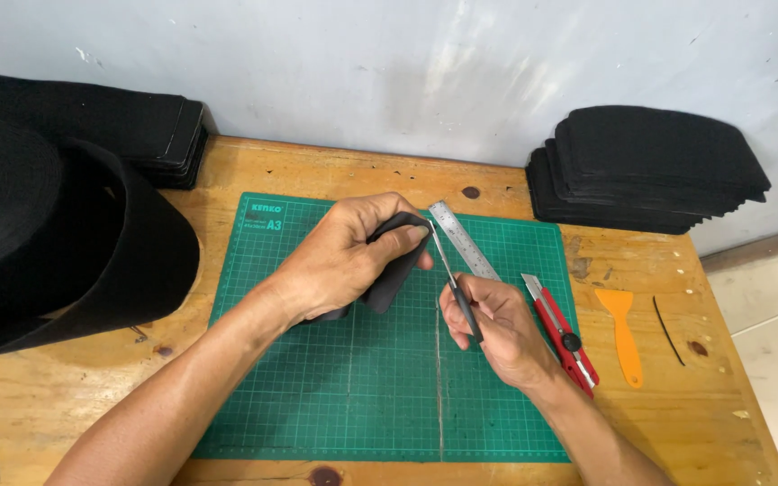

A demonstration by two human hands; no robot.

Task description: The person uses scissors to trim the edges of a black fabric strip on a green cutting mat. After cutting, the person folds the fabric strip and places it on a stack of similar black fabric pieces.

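1. L hand (346, 261), centre frame, over upper part of green cutting mat (317, 396): fingers curled shut around a black strip piece (396, 270), thumb side toward the cam. Strip is folded/bent in the grip, one end sticks up by the fingertips, other end hangs out below the palm, just above mat surface.
2. R hand (497, 328), just right of centre: fingers pinched together on a slim craft knife (456, 290), dark handle, thin metal blade. Blade points up-left, tip right at the top edge of the strip near L fingertips. Can't tell if the tip actually touches the fabric.
3. Steel ruler (463, 238) lies diagonal on mat, upper centre, behind the knife; lower end hidden by R hand.
4. Red snap-off cutter (562, 333) on mat's right edge, diagonal, just beside R wrist, not touched.
5. Orange plastic scraper (623, 328) on bare wooden table (65, 405), right of the mat, w/ a thin black sliver (668, 331) further right.
6. Stack of cut black pieces (646, 171), upper right, against the wall.
7. Second, flatter black stack (150, 135) upper left at table's back edge.
8. Big roll of black webbing/felt (47, 243) at left edge of frame, partly out of view, well apart from both hands.
9. Mat shows a long vertical cut mark near mid, below the R hand.
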